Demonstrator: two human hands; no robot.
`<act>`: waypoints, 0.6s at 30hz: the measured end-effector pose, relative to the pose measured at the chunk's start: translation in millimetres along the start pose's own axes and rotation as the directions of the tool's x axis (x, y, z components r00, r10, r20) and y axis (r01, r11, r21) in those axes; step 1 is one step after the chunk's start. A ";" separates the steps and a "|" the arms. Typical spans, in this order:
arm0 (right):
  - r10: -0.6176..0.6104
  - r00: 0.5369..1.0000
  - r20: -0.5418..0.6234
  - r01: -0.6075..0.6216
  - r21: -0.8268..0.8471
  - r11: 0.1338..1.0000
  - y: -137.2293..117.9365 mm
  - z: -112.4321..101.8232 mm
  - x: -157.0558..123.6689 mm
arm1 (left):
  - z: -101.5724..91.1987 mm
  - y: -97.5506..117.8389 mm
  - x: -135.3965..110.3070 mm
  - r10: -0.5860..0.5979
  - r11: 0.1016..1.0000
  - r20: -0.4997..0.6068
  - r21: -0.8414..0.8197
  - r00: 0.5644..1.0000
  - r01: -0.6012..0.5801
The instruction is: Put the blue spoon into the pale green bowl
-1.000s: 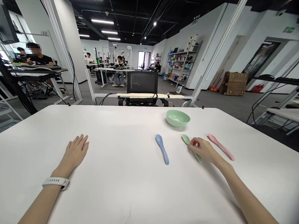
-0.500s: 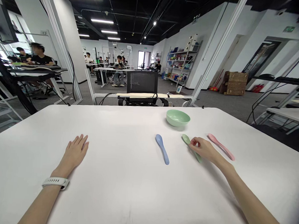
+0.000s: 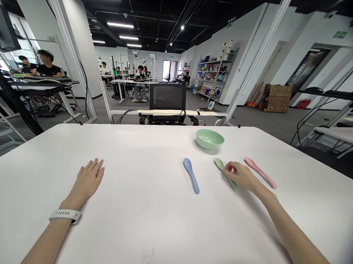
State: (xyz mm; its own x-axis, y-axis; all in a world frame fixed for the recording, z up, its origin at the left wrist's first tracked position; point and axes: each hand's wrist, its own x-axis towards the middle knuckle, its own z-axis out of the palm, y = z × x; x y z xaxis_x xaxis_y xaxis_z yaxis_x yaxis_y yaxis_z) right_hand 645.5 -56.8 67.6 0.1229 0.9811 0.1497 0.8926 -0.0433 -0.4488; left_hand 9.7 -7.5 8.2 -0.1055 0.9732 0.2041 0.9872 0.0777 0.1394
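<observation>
atop the smooth white table (image 3: pixel 130 224), round pale-green plastic-looking bowl (image 3: pixel 210 143) sits nr far edge. l hand (image 3: pixel 86 182) flat, fingers spread, prob resting; r hand (image 3: pixel 241 176) pinches slim green plastic-looking spoon (image 3: pixel 219 163) nr its head, prob for control, btwn similar blue spoon (image 3: pixel 191 176) & pink spoon (image 3: pixel 261 173).

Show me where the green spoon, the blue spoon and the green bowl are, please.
Green spoon (image 3: pixel 219 163), head view: on its scoop.
Blue spoon (image 3: pixel 192 176), head view: on its handle.
Green bowl (image 3: pixel 209 137), head view: on its inside.

Three spoons (image 3: pixel 191 176), one bowl (image 3: pixel 209 140), two bare hands (image 3: pixel 87 181), one white wristband (image 3: pixel 65 213), one foreground table (image 3: pixel 130 224)
</observation>
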 end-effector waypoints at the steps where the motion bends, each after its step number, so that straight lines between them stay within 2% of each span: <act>1: 0.001 1.000 0.003 -0.001 0.000 1.000 0.1 0.1 -0.1 | -1.0 0.5 -0.2 -0.004 1.000 0.010 0.000 1.000 0.004; 7: -0.003 1.000 0.008 0.004 -0.004 1.000 2.4 1.8 0.4 | -5.2 1.6 -0.4 -0.009 1.000 0.054 -0.008 0.999 0.010; 18: 0.011 1.000 -0.003 -0.011 -0.004 1.000 4.5 1.9 0.7 | 2.7 -5.0 1.4 0.019 1.000 -0.001 -0.021 1.000 -0.019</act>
State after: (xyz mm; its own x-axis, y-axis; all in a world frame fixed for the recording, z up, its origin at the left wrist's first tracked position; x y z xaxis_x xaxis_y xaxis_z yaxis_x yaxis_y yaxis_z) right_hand 648.8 -56.0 64.1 0.1341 0.9800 0.1470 0.8931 -0.0553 -0.4465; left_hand 5.0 -6.0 5.1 -0.0868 0.9743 0.2077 0.9863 0.0547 0.1555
